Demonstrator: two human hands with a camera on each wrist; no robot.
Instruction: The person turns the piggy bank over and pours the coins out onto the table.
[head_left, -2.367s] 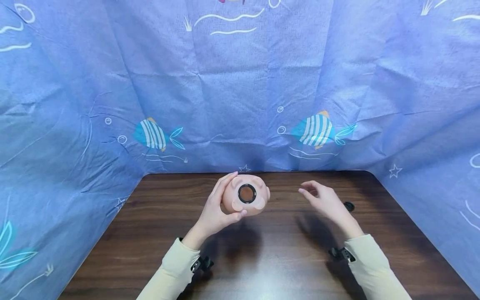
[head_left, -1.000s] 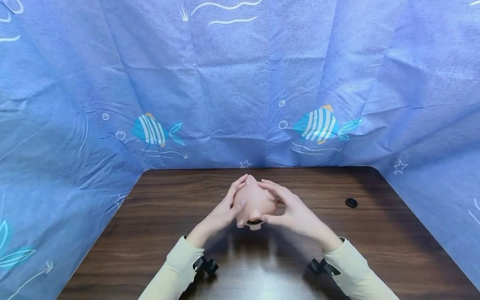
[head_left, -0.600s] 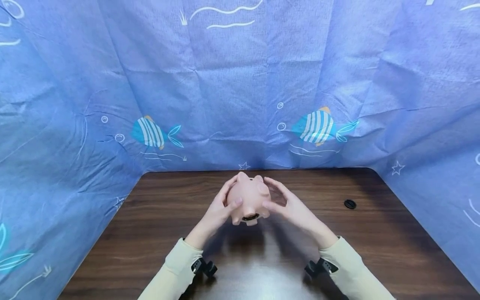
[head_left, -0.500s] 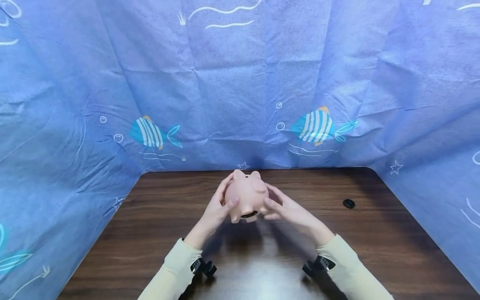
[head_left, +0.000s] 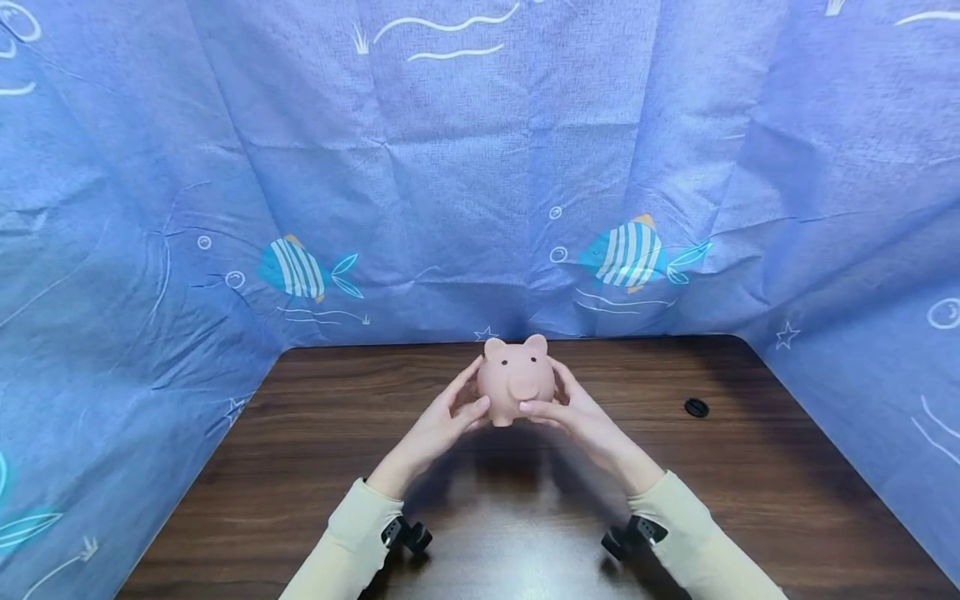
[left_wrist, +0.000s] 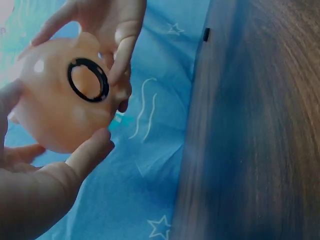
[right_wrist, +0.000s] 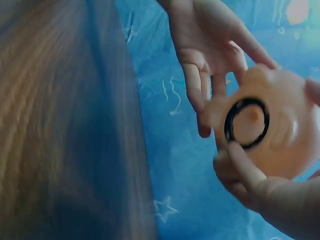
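A pink piggy bank (head_left: pixel 517 383) is held in the air above the table's far half, upright with its snout, eyes and ears facing the head camera. My left hand (head_left: pixel 438 429) grips its left side, thumb in front and fingers behind. From the other side my right hand (head_left: pixel 596 429) holds it, thumb beside the snout. Both wrist views show the underside, where a black ring (left_wrist: pixel 88 80) rims an uncovered round hole. In the right wrist view, a fingertip of the right hand (right_wrist: pixel 270 195) lies at the edge of that ring.
A small round black plug (head_left: pixel 697 407) lies on the right part of the dark wooden table (head_left: pixel 337 467). Behind and along the sides hangs a blue cloth (head_left: pixel 450 192) printed with fish. A black camera is strapped to each wrist.
The left hand alone held the piggy bank with its underside facing the head camera. The right hand came in from the right and took hold, and the bank turned upright, face forward.
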